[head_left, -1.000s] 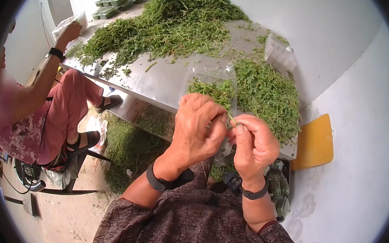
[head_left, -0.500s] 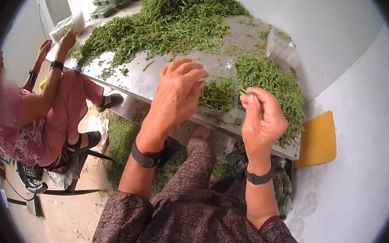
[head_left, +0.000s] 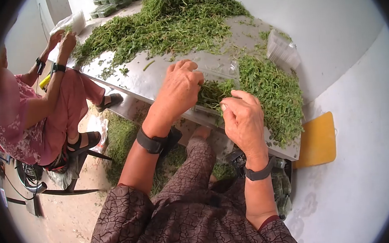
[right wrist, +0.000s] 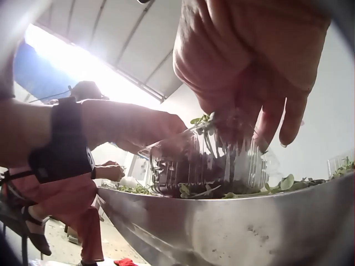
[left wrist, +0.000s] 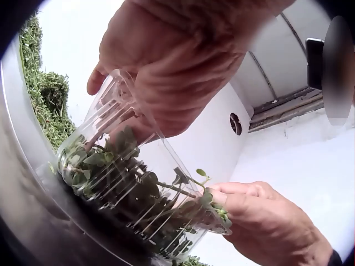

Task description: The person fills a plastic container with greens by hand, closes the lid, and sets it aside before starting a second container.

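A clear plastic box [left wrist: 119, 91] filled with leafy green sprigs [head_left: 213, 94] sits at the table's front edge. My left hand [head_left: 179, 87] reaches over its left end. In the left wrist view that hand's fingers go down inside the wall, among dark leaves [left wrist: 133, 194]; their tips are partly hidden. At the opposite end, my right hand [head_left: 245, 122] pinches a leafy sprig [left wrist: 206, 197] over the rim. Two of the right hand's fingers [right wrist: 293, 116] hang straight behind the box in the right wrist view.
A large heap of greens [head_left: 161, 33] covers the far table, and a smaller pile [head_left: 272, 100] lies at the right. Stacked clear trays [head_left: 282, 50] lean beside it. A yellow board [head_left: 316, 139] stands by the wall. At the left, another person [head_left: 31, 103] sits handling greens.
My hands, together around a stem a second ago, have parted. The left hand moved up and left to the box; the right hand first went right with a piece, then back left over the box.
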`<state>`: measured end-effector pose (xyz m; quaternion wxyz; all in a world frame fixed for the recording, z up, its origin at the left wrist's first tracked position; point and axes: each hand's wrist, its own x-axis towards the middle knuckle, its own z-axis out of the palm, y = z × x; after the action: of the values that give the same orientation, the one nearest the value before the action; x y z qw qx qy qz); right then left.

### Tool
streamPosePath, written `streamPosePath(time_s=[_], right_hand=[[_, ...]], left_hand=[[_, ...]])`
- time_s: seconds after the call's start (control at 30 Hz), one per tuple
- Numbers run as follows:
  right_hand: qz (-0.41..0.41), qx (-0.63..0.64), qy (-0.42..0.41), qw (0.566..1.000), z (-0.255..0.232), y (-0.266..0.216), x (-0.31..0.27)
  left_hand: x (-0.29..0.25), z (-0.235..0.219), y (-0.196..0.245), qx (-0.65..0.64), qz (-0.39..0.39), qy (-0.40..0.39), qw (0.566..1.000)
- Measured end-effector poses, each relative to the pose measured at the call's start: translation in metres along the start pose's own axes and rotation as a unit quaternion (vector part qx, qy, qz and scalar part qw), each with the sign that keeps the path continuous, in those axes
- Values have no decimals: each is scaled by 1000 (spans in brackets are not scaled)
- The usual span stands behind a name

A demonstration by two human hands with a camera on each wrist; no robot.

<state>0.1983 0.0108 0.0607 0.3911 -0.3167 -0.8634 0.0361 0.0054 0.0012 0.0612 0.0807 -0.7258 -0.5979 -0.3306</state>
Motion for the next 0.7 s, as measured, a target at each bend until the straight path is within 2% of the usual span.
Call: streamPosePath(time_s=[0.2, 0.33, 0.43, 0.5, 0.6, 0.7], right_hand=[[0, -7, -40, 999, -2, -1, 3], [6, 3, -34, 999, 2, 0, 3], [8, 14, -25, 1000, 3, 1, 0], [7, 44, -8, 999, 3, 1, -2], [-6, 27, 12, 1000, 1, 0, -3], [-13, 21, 20, 1000, -4, -2, -4]], left_hand=[[-4, -12, 2, -45, -8, 63, 997], [-7, -16, -4, -53, -17, 63, 996], [-8, -18, -5, -114, -36, 72, 990], [-11, -21, -7, -134, -57, 31, 989], [-15, -21, -9, -109, -39, 57, 992], [-22, -20, -12, -109, -40, 40, 993]])
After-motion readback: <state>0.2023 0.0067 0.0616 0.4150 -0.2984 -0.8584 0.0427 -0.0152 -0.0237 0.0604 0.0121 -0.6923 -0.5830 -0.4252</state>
